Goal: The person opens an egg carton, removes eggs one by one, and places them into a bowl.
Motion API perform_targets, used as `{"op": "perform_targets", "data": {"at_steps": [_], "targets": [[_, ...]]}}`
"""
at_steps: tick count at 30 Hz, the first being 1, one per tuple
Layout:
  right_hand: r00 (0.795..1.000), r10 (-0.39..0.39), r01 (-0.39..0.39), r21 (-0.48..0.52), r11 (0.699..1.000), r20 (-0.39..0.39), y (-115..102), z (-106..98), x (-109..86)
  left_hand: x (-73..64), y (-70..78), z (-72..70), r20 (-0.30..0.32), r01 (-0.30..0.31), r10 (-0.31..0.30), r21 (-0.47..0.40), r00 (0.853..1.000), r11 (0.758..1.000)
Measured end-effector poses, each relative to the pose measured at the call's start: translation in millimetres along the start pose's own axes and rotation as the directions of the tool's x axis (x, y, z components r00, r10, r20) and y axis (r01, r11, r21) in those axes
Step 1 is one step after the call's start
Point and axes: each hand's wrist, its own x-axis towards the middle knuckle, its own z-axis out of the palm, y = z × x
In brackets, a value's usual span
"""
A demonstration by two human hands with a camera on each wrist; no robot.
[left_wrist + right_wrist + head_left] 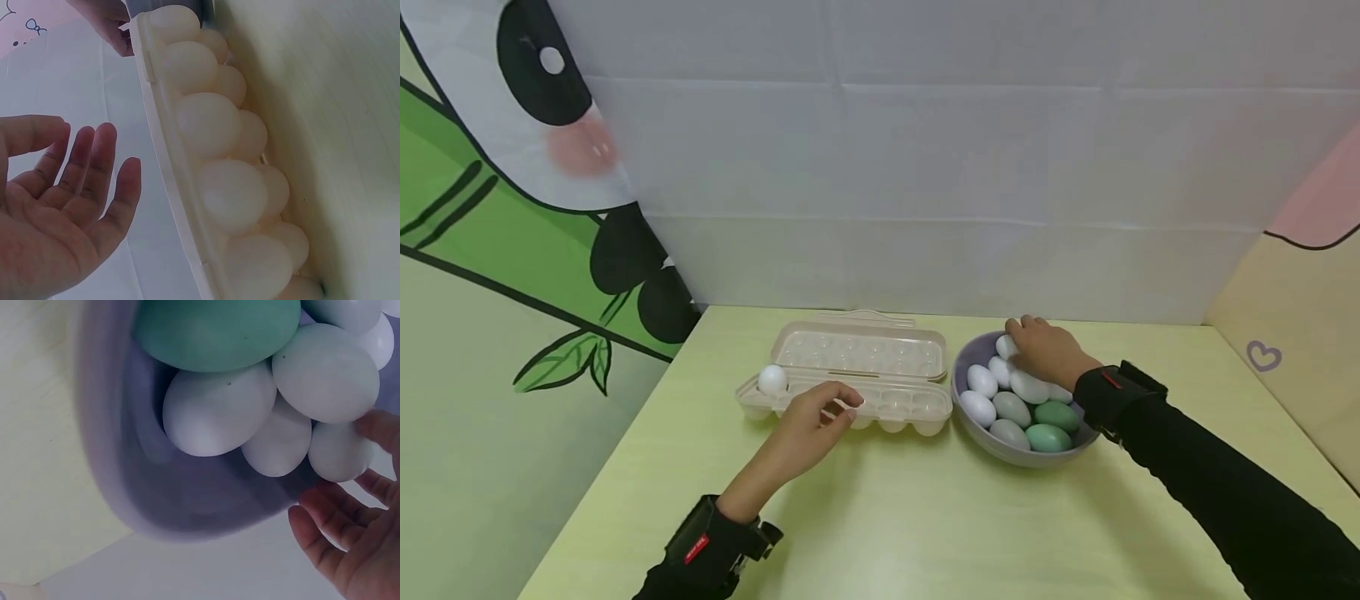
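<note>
A purple-grey bowl (pixel 992 446) holds several white, grey and green eggs. My right hand (pixel 1047 348) reaches over its far side and pinches a white egg (pixel 340 452) between thumb and fingers; the egg is still among the others. Left of the bowl, a clear plastic egg carton (pixel 925 404) lies with its lid (pixel 861 350) folded back. One white egg (pixel 772 380) sits in its left end cup. My left hand (pixel 812 429) hovers before the carton, fingers loosely bent and holding nothing. The carton's rounded cups (pixel 209 125) show from the side in the left wrist view.
The carton and bowl stand nearly side by side on a pale yellow table (pixel 940 533). Behind the table rises a grey-white sheet (pixel 925 167). Painted panels (pixel 490 350) flank it on the left and right.
</note>
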Motion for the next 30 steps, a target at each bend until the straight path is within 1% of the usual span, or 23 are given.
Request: {"op": "perform_targets", "data": {"at_steps": [5,7,9,11,13,16,18,19,21,22,23,25,26,28,29,30], "targets": [[1.0,0.006,-0.006,-0.063,0.998,-0.011,4,-2,-5.8,1.2,-2.2,-4.2,0.003,0.008,-0.008,0.015,1.0,1.0],[0.999,-0.014,0.009,-0.11,0.994,-0.042,5,-5,-11.7,3.3,-4.3,-9.7,0.007,0.01,-0.011,0.047,1.0,0.999],[0.996,-0.04,0.027,-0.148,0.989,-0.084,4,-10,-19.0,7.0,-6.9,-18.6,0.004,0.015,-0.016,0.113,1.0,0.994],[0.99,-0.067,0.045,-0.17,0.984,-0.125,2,-14,-26.2,12.7,-9.1,-29.8,-0.015,0.031,-0.028,0.192,0.999,0.981],[0.986,-0.083,0.057,-0.174,0.983,-0.147,1,-18,-32.3,19.5,-10.8,-42.2,-0.039,0.062,-0.053,0.261,0.998,0.963],[0.984,-0.091,0.068,-0.151,0.986,-0.152,-3,-23,-38.3,31.3,-13.7,-59.7,-0.068,0.114,-0.097,0.323,0.993,0.939],[0.983,-0.097,0.075,-0.142,0.987,-0.156,-6,-24,-40.6,39.4,-17.4,-69.1,-0.07,0.151,-0.135,0.354,0.988,0.923],[0.982,-0.1,0.078,-0.139,0.987,-0.16,-7,-24,-41.3,43.5,-20.5,-72.9,-0.067,0.17,-0.156,0.376,0.985,0.911],[0.979,-0.111,0.089,-0.132,0.987,-0.17,-12,-25,-42.4,51.1,-28.6,-78.5,-0.05,0.211,-0.209,0.423,0.977,0.881],[0.978,-0.116,0.094,-0.13,0.987,-0.174,-14,-26,-42.4,54.6,-34.0,-80.2,-0.035,0.226,-0.237,0.459,0.971,0.859],[0.976,-0.123,0.102,-0.122,0.987,-0.179,-17,-26,-42.6,57.4,-39.7,-81.3,-0.02,0.238,-0.265,0.505,0.964,0.83],[0.973,-0.137,0.118,-0.112,0.987,-0.186,-23,-27,-42.4,61.9,-51.3,-81.5,0.024,0.241,-0.32,0.606,0.947,0.758],[0.971,-0.145,0.126,-0.112,0.986,-0.189,-27,-28,-42.3,63.5,-56.8,-80.8,0.052,0.231,-0.348,0.656,0.936,0.719],[0.968,-0.161,0.14,-0.116,0.983,-0.194,-35,-30,-42.0,66.1,-66.8,-78.7,0.105,0.202,-0.404,0.737,0.909,0.645],[0.966,-0.169,0.148,-0.118,0.982,-0.196,-39,-30,-42.1,66.9,-70.4,-77.7,0.126,0.191,-0.432,0.763,0.893,0.618],[0.964,-0.178,0.155,-0.126,0.98,-0.197,-43,-31,-42.1,67.8,-73.3,-76.9,0.148,0.185,-0.459,0.776,0.876,0.603]]}}
